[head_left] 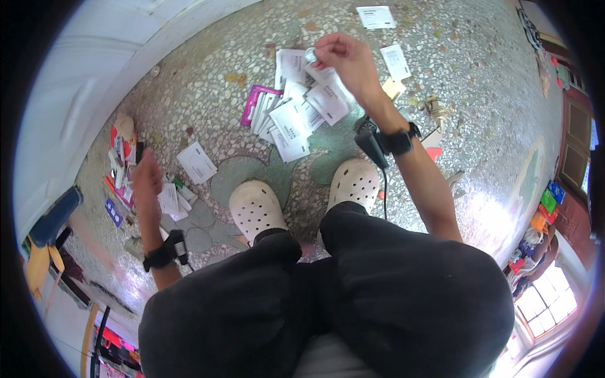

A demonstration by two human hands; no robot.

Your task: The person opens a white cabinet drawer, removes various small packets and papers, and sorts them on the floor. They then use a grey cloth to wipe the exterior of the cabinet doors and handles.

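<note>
My right hand (341,54) pinches a small round silvery item (310,55) between thumb and fingertips, above a spread pile of white alcohol wipe packets (289,130) on the terrazzo floor. A purple packet (251,105) lies at the pile's left edge. Blurred, my left hand (147,175) is over a heap of small goods at the left; whether it holds anything cannot be seen. Near it are white packets (168,198), a green and white tube (185,191) and a blue packet (113,212). A single white packet (196,163) lies between the left heap and the main pile.
Two more white packets (375,17) (395,62) lie at the upper right. A black device (371,144) with a cable is beside my right wrist. Further right is a bundled beige cord (438,112). My white clogs (257,208) stand below the pile. A white door (90,52) borders the left.
</note>
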